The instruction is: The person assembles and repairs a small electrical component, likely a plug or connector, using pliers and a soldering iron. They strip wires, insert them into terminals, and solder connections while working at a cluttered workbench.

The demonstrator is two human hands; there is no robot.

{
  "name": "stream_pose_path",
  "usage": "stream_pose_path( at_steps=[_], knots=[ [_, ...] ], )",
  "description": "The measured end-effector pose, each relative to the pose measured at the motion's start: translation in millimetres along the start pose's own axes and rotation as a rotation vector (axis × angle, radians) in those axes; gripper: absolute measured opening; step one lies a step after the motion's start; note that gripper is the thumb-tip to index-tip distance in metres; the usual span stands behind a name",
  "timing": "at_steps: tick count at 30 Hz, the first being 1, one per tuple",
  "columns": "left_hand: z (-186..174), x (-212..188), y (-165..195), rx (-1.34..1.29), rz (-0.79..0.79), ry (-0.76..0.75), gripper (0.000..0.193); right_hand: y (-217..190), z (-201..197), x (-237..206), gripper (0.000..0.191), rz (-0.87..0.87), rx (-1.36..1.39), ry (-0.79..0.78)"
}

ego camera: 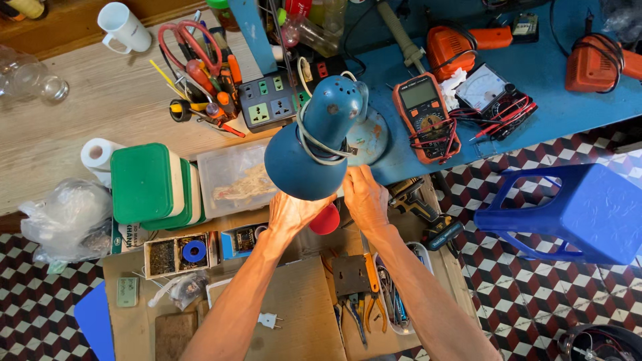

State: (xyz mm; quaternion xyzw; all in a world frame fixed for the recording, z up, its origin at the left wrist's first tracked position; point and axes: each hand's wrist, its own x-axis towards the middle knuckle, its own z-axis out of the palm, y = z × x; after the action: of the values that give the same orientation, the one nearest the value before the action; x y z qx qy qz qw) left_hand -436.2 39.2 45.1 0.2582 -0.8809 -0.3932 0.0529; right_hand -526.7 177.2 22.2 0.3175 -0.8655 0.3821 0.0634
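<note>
A stack of green-lidded boxes (148,184) stands on the wooden bench (87,110); their contents are hidden. Beside them a clear plastic tub (234,177) holds a pale tangle of something fibrous. Lower down, a small open box (179,254) has two compartments, one filled with dark small parts, the other with a blue spool. A white tray (394,304), near the right forearm, carries pliers and other hand tools. A white mug (124,27) lies tipped at the far edge.

The blue desk lamp (311,144) is lit, its shade pointing down over the cardboard-covered work surface (301,314), with its cord looped around the neck and its round base resting on the blue table (535,107). The left hand (294,212) is up under the shade's rim, lit orange; whether it grips anything cannot be told. The right hand (364,197) has its fingers pressed against the shade's edge, just beside a red round object (326,220); its hold is also unclear.

An orange multimeter (424,113) lies on the blue table, a power strip (271,103) by the lamp. A blue plastic stool (575,210) lies on the checkered tile floor (535,294).
</note>
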Motion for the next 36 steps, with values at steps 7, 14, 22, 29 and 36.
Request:
stream_pose_path(
  at_steps=[7, 14, 22, 29, 36],
  knots=[
    [-10.3, -48.7, -16.4, -0.151, -0.241, 0.169, 0.057, 2.9, 9.5, 18.2, 0.018, -0.13, -0.008, -0.128],
    [-29.3, -145.2, -68.6, -0.195, -0.412, 0.233, 0.065, 8.5, 26.3, 15.4, 0.018, -0.259, 0.015, -0.074],
    [-25.0, -195.7, -105.4, -0.306, -0.563, 0.234, 0.06, 7.8, 28.0, 12.5, 0.016, -0.324, -0.246, -0.099],
    [-8.0, -208.8, -94.9, -0.348, -0.552, 0.159, 0.062, 4.0, 21.4, 3.8, 0.021, -0.364, -0.222, 0.016],
    [-18.2, -184.1, -48.8, -0.335, -0.556, 0.016, 0.063, 26.6, -14.4, 10.1, 0.01, -0.042, -0.317, 0.016]
  ],
)
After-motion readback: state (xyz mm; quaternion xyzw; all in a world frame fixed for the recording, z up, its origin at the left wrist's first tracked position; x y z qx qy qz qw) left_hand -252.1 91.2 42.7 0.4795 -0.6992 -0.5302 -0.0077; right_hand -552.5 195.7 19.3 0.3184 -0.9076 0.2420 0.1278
